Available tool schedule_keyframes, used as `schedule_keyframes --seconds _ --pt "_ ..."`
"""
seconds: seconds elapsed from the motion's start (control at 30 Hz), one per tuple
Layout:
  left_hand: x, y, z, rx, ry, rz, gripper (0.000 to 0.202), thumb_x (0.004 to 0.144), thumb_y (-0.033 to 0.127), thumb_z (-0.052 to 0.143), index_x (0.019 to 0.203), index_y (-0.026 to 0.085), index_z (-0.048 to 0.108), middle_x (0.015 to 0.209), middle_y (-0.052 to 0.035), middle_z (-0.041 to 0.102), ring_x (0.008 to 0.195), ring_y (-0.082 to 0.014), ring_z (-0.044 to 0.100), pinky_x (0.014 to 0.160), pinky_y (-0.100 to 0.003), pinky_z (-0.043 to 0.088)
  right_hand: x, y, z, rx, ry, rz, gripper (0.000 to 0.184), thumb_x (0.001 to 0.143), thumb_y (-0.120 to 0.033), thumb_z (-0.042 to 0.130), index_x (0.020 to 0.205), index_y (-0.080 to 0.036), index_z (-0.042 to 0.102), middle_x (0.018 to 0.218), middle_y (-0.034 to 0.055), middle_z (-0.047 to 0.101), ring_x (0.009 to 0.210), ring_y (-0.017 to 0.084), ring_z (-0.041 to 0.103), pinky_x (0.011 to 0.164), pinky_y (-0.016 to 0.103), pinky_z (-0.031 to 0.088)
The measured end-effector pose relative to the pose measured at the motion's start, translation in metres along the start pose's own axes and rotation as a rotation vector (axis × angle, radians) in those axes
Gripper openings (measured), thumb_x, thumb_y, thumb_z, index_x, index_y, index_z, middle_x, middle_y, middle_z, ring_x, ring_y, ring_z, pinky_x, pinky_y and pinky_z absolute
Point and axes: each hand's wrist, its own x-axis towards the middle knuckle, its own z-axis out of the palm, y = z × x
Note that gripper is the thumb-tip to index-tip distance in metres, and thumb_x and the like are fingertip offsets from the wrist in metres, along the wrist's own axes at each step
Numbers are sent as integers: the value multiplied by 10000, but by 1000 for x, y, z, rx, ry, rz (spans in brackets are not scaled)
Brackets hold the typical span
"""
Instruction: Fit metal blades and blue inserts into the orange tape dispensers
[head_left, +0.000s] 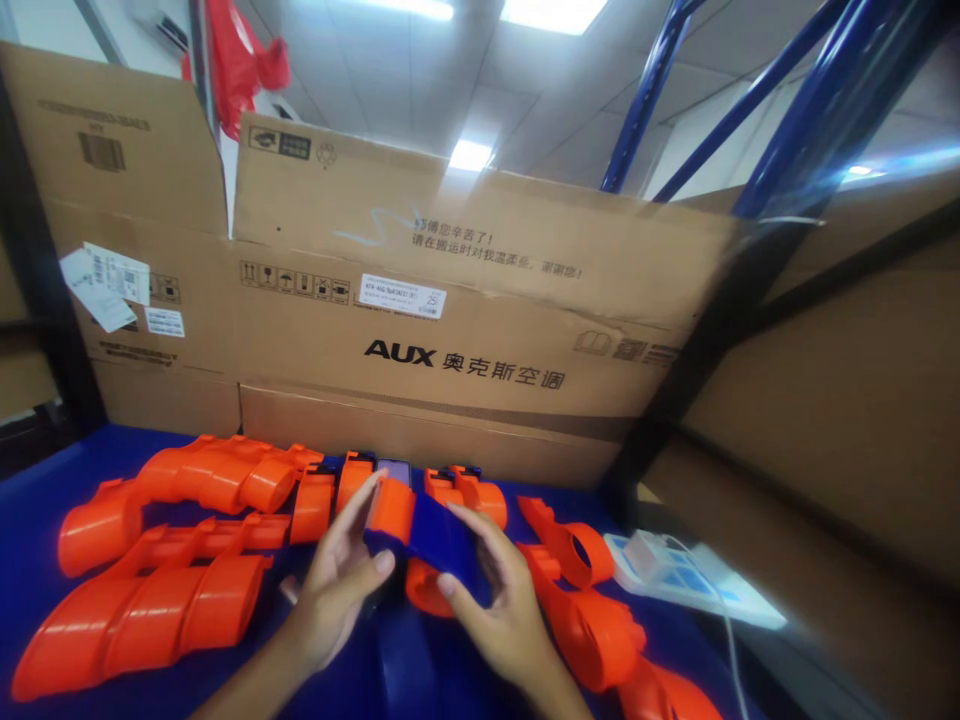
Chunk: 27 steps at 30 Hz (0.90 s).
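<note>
Both hands hold a tape dispenser [446, 535] of orange and blue plastic above the blue work surface. My left hand [337, 575] is closed on its orange end, thumb in front and fingers behind. My right hand [502, 590] wraps the blue part from the right, its thumb low on the near side. An orange curved piece [427, 588] shows just below the blue part; whether it is joined to it I cannot tell. Close behind the hands stand several orange dispensers with dark fittings [469, 490]. A small grey-violet item [395, 472], partly hidden, lies behind my left fingertips.
Rows of orange curled dispenser bodies [150, 615] lie at left, and more orange bodies [592, 630] at right. A white power strip [697, 580] with a cable sits at far right. A cardboard wall [465, 430] closes the back; dark blue rack posts [720, 290] slant at right.
</note>
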Motion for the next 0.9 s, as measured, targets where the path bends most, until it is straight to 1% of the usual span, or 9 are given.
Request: schedule_keyframes --seconds 0.07,0.13,0.23,0.3,0.37,0.5,0.67,0.8,0.9 --pt "-1 -2 -2 9 -46 26 714 746 195 822 1394 350 565 1544 -63 500 1450 -347 388 1146 -438 387 -1 2 -3 -100 -5 -106 615 818 -307 772 1392 -269 555 1222 128 667 1110 319 652 949 465 559" --pt "0 -3 -4 34 -53 39 715 732 204 836 1378 347 566 1527 -69 519 1434 -346 412 1134 -434 391 -3 6 -4 -194 2 -218 668 798 -250 795 1413 -289 537 1125 112 656 1011 293 660 875 445 582" --pt "5 -2 -4 114 22 47 639 722 230 850 1302 312 594 1421 -89 610 1330 -340 529 1083 -416 421 -5 13 -4 -329 23 -344 692 810 -197 780 1437 -320 515 1079 105 605 968 279 637 824 450 588" --pt "7 0 -3 200 91 69 559 713 238 859 1215 294 619 1285 -75 682 1208 -314 612 1020 -379 450 -6 16 -3 -392 21 -396 713 818 -185 771 1455 -340 492 1089 106 583 979 284 622 825 471 584" --pt "8 2 -3 279 141 99 491 717 246 857 1149 283 628 1171 -49 710 1118 -285 643 975 -342 455 -6 18 -2 -417 15 -436 743 821 -178 767 1476 -352 461 1097 106 573 983 286 615 821 481 581" --pt "5 3 -3 344 142 136 473 742 258 838 1152 293 604 1141 -22 692 1094 -260 631 963 -317 441 -7 18 -2 -434 20 -463 767 818 -172 769 1489 -349 441 1102 108 572 986 291 614 819 482 581" --pt "4 1 -2 417 166 158 447 778 287 804 1163 290 577 1101 -12 662 1037 -232 624 930 -308 451 -8 18 0 -433 21 -458 704 833 -176 748 1467 -317 476 1098 111 570 988 287 614 819 472 584" --pt "6 -1 -3 449 194 212 406 800 303 769 1158 286 579 1105 -3 651 1048 -218 621 940 -303 449 -8 17 2 -431 29 -479 646 853 -163 722 1451 -270 502 1090 115 562 980 278 610 818 465 585" --pt "6 -2 -4 455 189 223 410 803 304 769 1166 291 577 1099 5 660 1053 -207 626 950 -299 447 -8 16 3 -432 26 -478 648 851 -167 725 1454 -257 503 1091 119 561 993 285 610 828 465 583"
